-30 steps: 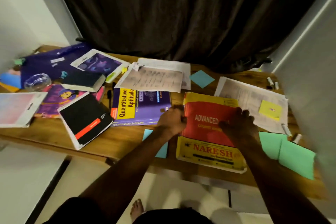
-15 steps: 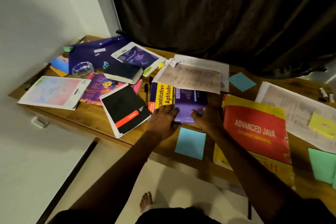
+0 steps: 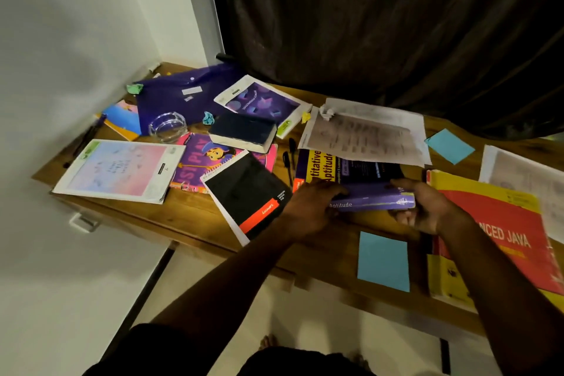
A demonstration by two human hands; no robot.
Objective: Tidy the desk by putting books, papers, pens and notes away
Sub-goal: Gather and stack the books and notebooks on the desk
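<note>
Head view: both my hands on the purple aptitude book at mid-frame, tidying barely begun

My left hand (image 3: 308, 210) curls round the near left end of the purple aptitude book (image 3: 366, 175) and my right hand (image 3: 427, 212) cups its right end, thumb on top and fingers underneath; its near edge looks tipped up off the desk (image 3: 189, 217), while printed sheets (image 3: 363, 134) overlap its far edge. I judge the job is at an early stage: the red Java book (image 3: 500, 223) at right lies on a yellow one, perhaps a stack begun, but the black spiral pad (image 3: 244, 192), pens (image 3: 287, 162), a blue note (image 3: 384, 259) below my hands, the pink pad (image 3: 119, 168) at left and the purple folder (image 3: 177, 94) at upper left all lie scattered, nothing visibly put away
</note>
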